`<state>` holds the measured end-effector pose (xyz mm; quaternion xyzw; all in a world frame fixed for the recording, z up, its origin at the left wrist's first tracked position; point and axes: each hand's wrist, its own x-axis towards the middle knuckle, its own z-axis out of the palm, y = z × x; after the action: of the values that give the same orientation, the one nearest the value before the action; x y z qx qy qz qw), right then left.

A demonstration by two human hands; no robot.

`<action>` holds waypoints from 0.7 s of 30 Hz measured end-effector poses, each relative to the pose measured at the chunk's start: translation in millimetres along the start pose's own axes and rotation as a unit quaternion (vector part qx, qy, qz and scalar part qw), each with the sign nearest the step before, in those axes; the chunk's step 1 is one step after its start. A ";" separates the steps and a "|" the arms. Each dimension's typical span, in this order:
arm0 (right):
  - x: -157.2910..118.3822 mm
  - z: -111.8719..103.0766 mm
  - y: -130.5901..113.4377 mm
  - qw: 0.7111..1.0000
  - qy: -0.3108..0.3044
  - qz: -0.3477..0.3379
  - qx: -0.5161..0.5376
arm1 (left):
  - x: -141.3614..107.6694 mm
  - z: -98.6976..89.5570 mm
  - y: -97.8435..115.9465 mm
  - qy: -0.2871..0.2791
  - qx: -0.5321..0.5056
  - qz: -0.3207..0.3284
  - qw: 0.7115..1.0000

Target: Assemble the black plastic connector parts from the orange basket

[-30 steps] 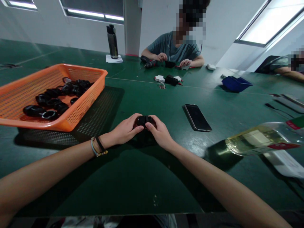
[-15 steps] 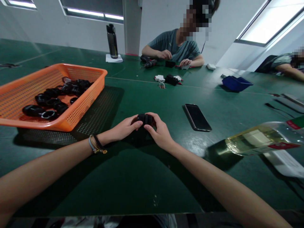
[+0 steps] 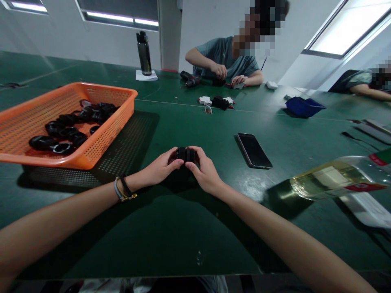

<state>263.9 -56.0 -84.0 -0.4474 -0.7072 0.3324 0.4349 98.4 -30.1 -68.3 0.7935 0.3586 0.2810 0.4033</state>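
Note:
Between my two hands is a black round ribbed part [image 3: 185,154], held just over the green table [image 3: 189,240]. My left hand [image 3: 163,166] grips its left end, thumb on the near side and fingers curled behind. On the right end my right hand [image 3: 205,169] closes in the same way. The fingers' far sides are hidden, and the part's exact kind does not show. Left of my hands stands an orange perforated basket [image 3: 114,134] with several black round parts [image 3: 69,128] in it, some ring-shaped.
A phone [image 3: 254,150] lies to the right, near a bottle of yellow liquid [image 3: 336,177]. Farther back are a blue bin [image 3: 304,107], small white and black parts [image 3: 220,102], a power drill [image 3: 191,79] and a dark water bottle [image 3: 144,55]. Across the table sits a co-worker [image 3: 224,53].
My hands stay in nearly the same place around the black part, with the left thumb shifted slightly down. The co-worker's raised hand and head have moved a little to the right.

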 end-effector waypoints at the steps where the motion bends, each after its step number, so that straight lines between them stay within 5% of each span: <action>1: -0.5 0.3 -0.5 1.000 0.001 0.002 0.004 | -0.5 0.1 0.3 0.003 0.005 0.003 1.000; 21: -4.3 9.8 3.4 0.987 -0.007 0.090 0.135 | -0.5 -4.5 -1.3 0.006 0.130 0.039 0.991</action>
<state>257.0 -59.5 -92.2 -0.4445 -0.6153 0.4659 0.4547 94.4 -28.0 -67.1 0.8510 0.3628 0.2524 0.2837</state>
